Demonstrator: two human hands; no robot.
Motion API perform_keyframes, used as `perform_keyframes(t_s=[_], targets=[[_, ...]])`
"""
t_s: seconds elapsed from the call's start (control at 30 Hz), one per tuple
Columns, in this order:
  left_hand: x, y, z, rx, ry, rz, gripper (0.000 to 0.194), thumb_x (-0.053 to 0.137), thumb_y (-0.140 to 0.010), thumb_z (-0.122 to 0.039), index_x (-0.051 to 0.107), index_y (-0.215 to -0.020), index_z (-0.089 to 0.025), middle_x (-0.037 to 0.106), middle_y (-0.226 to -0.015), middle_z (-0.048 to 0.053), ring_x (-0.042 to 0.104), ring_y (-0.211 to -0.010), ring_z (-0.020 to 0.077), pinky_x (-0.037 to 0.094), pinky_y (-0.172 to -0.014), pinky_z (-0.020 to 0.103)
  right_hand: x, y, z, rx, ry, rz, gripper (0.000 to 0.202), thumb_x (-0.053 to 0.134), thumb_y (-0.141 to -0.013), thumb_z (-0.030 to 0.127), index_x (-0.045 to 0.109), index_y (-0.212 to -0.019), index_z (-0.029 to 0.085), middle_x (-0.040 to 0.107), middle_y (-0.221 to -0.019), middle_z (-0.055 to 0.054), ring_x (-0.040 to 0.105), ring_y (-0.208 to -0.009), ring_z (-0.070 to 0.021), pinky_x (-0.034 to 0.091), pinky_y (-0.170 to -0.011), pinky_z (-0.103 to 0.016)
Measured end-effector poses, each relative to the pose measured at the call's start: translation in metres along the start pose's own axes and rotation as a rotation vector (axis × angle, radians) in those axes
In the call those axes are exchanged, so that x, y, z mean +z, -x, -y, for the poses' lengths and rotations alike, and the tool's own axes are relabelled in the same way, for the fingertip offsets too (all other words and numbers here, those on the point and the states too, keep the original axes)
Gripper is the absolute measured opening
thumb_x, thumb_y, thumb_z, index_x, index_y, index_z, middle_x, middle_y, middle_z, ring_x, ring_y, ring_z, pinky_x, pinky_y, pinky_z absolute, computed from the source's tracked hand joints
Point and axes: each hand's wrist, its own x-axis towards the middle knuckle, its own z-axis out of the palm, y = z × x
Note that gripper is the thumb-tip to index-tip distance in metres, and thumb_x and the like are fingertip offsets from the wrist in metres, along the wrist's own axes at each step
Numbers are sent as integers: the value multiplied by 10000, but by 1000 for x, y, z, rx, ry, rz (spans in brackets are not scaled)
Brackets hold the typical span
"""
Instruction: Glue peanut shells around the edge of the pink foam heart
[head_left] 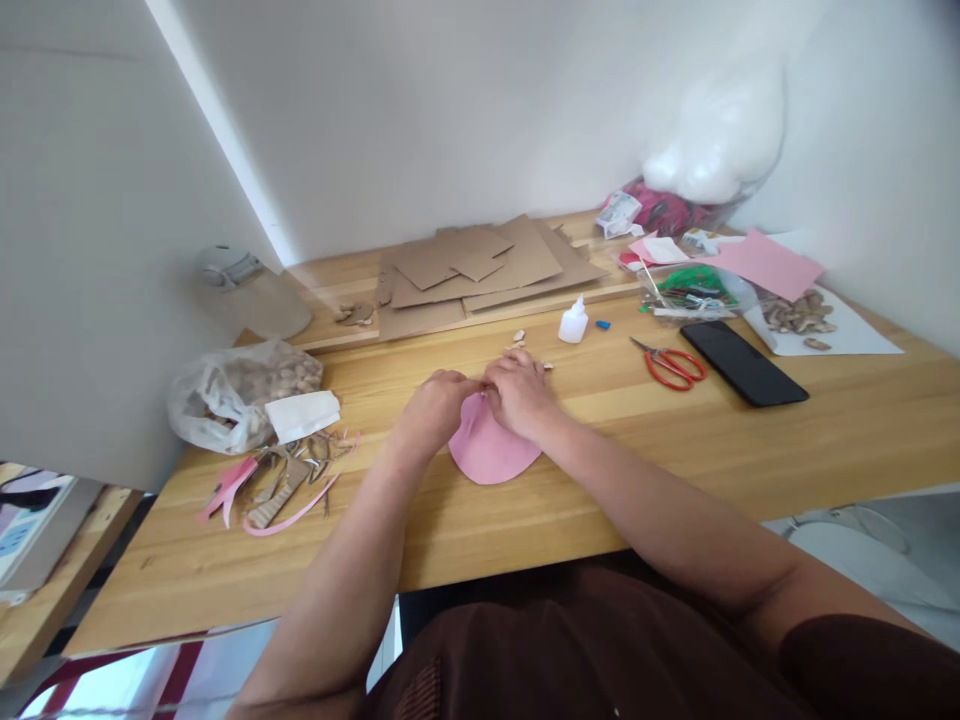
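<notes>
A round piece of pink paper (pixel 495 452) lies on the wooden table in front of me, with a slight crease near its far left side. My left hand (pixel 439 408) is closed at the circle's far left edge, thumb and fingers pinched on it. My right hand (pixel 519 388) curls over the far right part, its fingers closed and meeting the left fingertips at the far edge. The fingers cover that edge, so any small thing between them is hidden. Just beyond the hands are small pale shell-like pieces (pixel 519 337). A white glue bottle (pixel 574 322) stands uncapped beside a blue cap (pixel 603 325).
Red-handled scissors (pixel 675 368) and a black phone (pixel 742 362) lie at right, near shell-like pieces (pixel 799 313) on white paper. Cardboard sheets (pixel 517 265) are stacked behind. At left are a plastic bag of nuts (pixel 251 390), a white tissue (pixel 303 414) and paper scraps (pixel 281 490).
</notes>
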Motion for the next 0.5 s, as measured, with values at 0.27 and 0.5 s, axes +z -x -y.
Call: perform_keyframes(t_s=[0.27, 0.5], targets=[[3, 1, 2, 18, 14, -19, 564, 464, -859, 25, 704, -1283, -261, 723, -1065, 64, 617, -1011, 207, 515, -923, 316, -3, 1, 0, -7, -18, 14, 208, 567, -847, 82, 723, -924, 195, 726, -1159, -92, 416, -1299, -324, 331, -1055, -498], [9, 1, 7, 35, 25, -43, 585, 444, -865, 26, 706, -1294, -274, 720, -1053, 62, 602, -983, 208, 507, -904, 322, -1, 0, -1, -11, -20, 6, 224, 551, -852, 77, 723, -930, 197, 724, -1169, -97, 418, -1295, -331, 338, -1021, -501]])
